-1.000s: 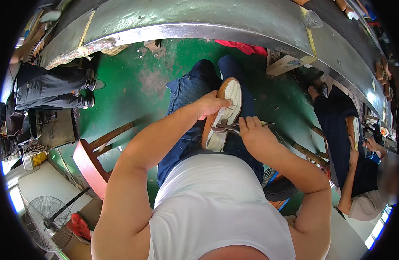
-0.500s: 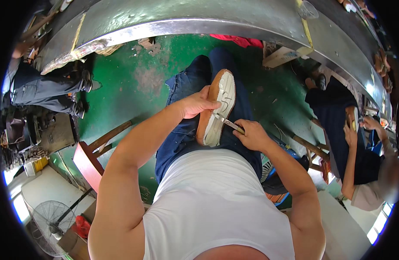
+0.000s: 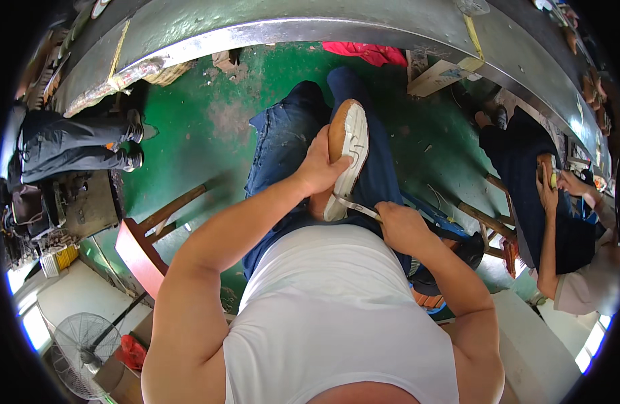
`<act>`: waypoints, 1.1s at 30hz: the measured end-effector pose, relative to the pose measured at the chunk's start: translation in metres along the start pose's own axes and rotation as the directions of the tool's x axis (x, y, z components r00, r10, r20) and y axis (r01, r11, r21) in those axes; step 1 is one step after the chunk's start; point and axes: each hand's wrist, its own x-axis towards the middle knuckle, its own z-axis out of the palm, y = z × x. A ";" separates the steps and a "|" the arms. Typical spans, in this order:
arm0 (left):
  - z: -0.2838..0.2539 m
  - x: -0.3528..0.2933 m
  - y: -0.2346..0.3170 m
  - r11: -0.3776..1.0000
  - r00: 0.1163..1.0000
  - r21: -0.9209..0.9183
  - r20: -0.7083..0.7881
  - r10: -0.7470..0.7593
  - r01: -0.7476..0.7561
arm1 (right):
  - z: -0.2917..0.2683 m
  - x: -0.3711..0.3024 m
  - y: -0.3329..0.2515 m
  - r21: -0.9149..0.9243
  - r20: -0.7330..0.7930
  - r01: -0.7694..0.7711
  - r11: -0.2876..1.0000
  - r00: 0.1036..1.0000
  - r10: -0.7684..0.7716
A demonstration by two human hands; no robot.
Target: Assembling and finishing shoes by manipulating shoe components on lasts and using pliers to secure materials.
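One shoe (image 3: 338,128), tan with a white sole (image 3: 356,138) turned up, lies on the thighs, toe pointing away, heel close to the waist, and here's the news: the tool (image 3: 359,207) has dropped heelward! Half a second ago its metal end lay straight across the middle of the sole; now a curved end shows, right at the edge near the heel. So the work looks to have shifted to a new stretch of that edge. Whether the metal bites or merely touches, I cannot tell at this size.

Left hand (image 3: 322,165) closed round the tan side, thumb pressed on the sole; it has slid a little heelward too, so the shoe looks steadied close to where the tool is. Right hand (image 3: 404,225) is wrapped tight on the tool's handle, just beside the heel, knuckles up, now further back toward the body.

Out we go: jeans (image 3: 276,135) under it all, green floor (image 3: 189,141) beyond, the metal bench (image 3: 289,23) curving across the top, a red cloth (image 3: 367,52) beneath its edge. Far right, a co-worker (image 3: 518,145) handles another shoe (image 3: 545,161). Far left, another person's legs (image 3: 81,145); lower down, a fan (image 3: 81,350).
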 end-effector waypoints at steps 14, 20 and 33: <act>0.004 -0.044 -0.022 1.000 0.988 -0.002 0.157 -0.003 0.003 | -0.024 0.004 0.016 0.072 0.346 0.141 0.987 0.925 -0.157; 0.005 -0.042 -0.025 0.997 0.978 0.037 0.200 0.055 -0.063 | -0.045 0.052 0.015 0.557 0.006 -0.028 0.830 1.000 0.030; -0.157 -0.066 0.140 0.772 0.959 -0.575 -0.094 0.268 -0.272 | -0.263 0.070 0.131 -0.019 -0.872 -0.266 0.964 0.477 0.114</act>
